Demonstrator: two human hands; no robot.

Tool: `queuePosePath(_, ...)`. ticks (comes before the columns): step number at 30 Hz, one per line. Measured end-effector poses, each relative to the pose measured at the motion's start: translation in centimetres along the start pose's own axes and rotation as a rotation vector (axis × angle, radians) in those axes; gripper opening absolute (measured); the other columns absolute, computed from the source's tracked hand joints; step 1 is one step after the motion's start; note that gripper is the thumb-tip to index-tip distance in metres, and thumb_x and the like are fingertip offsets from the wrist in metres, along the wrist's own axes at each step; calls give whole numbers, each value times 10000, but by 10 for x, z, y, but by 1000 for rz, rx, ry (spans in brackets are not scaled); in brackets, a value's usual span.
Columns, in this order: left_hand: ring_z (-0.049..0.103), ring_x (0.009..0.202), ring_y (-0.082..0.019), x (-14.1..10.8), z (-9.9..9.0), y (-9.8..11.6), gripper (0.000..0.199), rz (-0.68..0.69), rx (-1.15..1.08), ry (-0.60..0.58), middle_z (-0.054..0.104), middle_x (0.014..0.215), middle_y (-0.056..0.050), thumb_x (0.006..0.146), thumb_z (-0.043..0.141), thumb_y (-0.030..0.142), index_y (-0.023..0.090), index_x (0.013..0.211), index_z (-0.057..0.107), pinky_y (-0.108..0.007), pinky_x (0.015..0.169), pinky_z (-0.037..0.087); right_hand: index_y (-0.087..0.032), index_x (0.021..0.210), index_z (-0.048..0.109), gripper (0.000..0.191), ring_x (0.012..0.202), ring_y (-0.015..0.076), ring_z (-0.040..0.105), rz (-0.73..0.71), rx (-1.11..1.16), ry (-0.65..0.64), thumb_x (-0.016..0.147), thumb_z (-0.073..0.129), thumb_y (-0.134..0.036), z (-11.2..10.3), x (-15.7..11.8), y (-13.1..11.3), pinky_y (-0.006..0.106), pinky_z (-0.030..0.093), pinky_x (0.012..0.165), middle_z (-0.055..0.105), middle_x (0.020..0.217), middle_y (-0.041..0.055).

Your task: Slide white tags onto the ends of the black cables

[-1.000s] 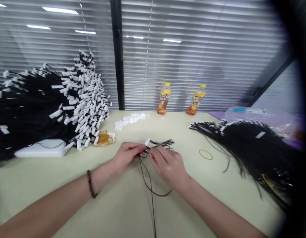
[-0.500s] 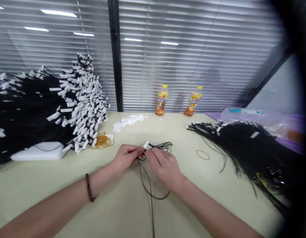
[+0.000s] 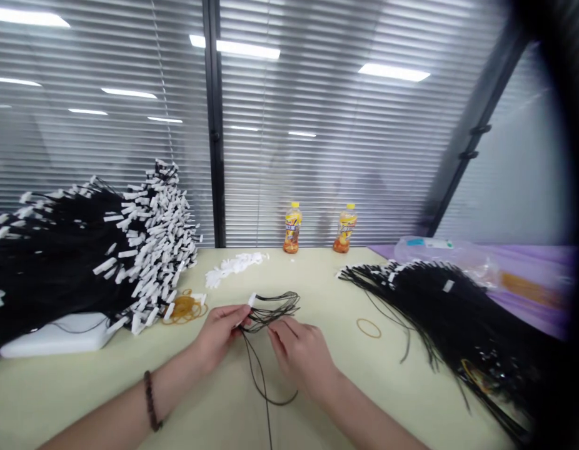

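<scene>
Near the middle of the table, a coiled bundle of thin black cord has a white tag at its left end. My left hand is closed on that end, its thumb just below the tag. My right hand is at the lower right of the loops, with fingers curled together beside the cord. Whatever lies between those fingertips is hidden. Under both hands a long tail of cord hangs in a wide curve, and one strand runs toward the table's front edge.
Left stands a big heap of black cords with white tags, near a white block and yellow rubber bands. White tags lie behind. Two drink bottles stand at the back. Right are a single rubber band and black cords.
My right hand has drawn away from the tag, leaving a gap between my hands. More of the coil's loops show. The camera view has tilted up, so the table sits lower.
</scene>
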State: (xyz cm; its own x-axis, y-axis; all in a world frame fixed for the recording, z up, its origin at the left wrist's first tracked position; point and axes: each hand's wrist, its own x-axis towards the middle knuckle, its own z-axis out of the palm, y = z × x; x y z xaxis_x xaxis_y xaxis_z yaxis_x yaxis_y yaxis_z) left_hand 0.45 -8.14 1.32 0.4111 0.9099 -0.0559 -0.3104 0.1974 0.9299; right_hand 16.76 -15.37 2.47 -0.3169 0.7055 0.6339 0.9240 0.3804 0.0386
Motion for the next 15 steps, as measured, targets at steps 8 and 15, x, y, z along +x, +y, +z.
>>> queuePosePath(8, 473, 632, -88, 5, -1, 9, 223, 28, -56, 20, 547, 674, -41, 621, 684, 270, 97, 756, 645, -188, 566, 344, -159, 749, 472, 114, 545, 106, 419, 112, 111, -101, 803, 379, -196, -17, 6, -1, 230, 249, 507, 498, 722, 23)
queuePosePath(15, 461, 676, -94, 6, -7, 22, 234, 55, -31, 49, 539, 725, -50, 628, 673, 287, 114, 784, 648, -186, 584, 340, -151, 750, 511, 82, 605, 96, 442, 248, 485, -236, 770, 437, -182, -18, 5, 2, 198, 300, 536, 499, 723, 20)
